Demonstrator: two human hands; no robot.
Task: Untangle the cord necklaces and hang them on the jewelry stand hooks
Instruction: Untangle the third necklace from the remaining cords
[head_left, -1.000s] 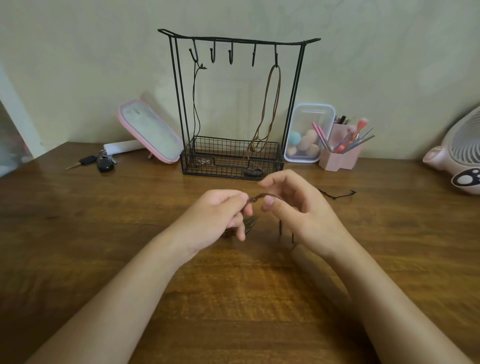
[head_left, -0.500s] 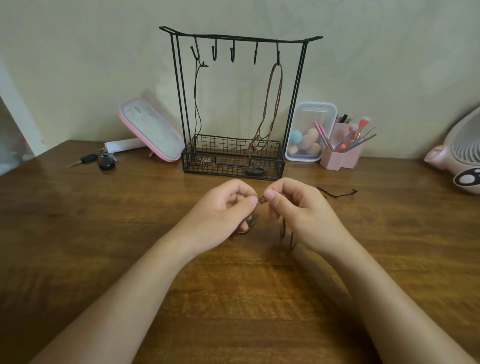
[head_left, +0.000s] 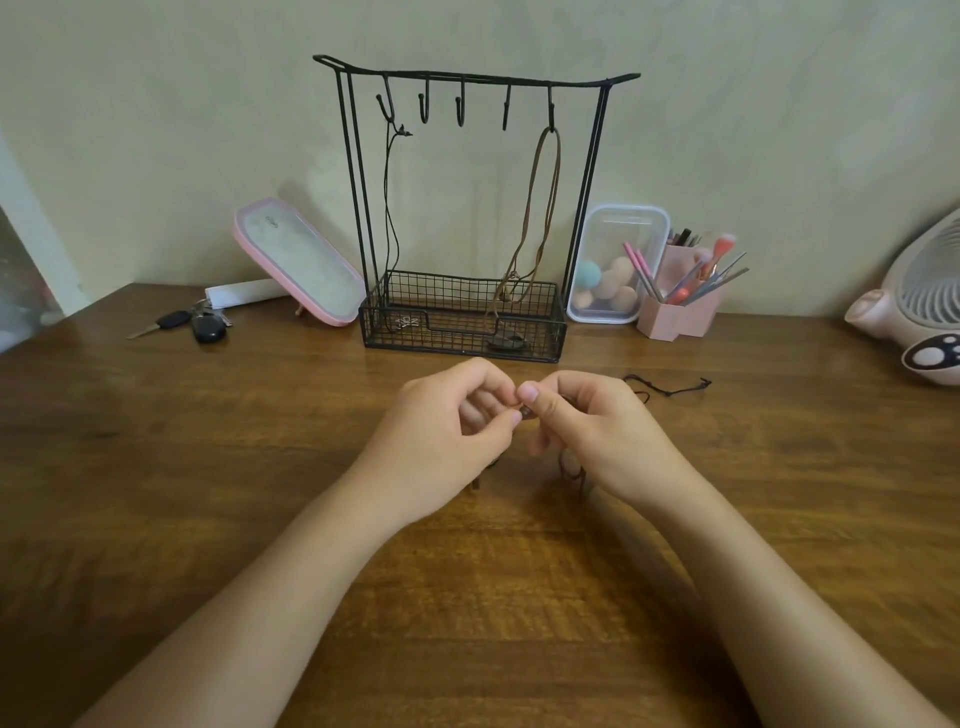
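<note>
A black wire jewelry stand with several hooks stands at the back of the wooden table. A thin black cord necklace hangs from its leftmost hook, a brown cord necklace from its rightmost. In front of the stand, my left hand and my right hand meet fingertip to fingertip and pinch a knot of brown cord. Loops of that cord hang below my right hand, mostly hidden. A black cord lies on the table behind my right hand.
A pink-framed mirror leans left of the stand, with keys beside it. A clear box of sponges and a pink brush holder stand to the right. A pink fan sits at the far right.
My hands have drawn closer together, so the stretch of brown cord seen between them earlier is now a small pinched knot. Both hands have lifted slightly toward the stand.
</note>
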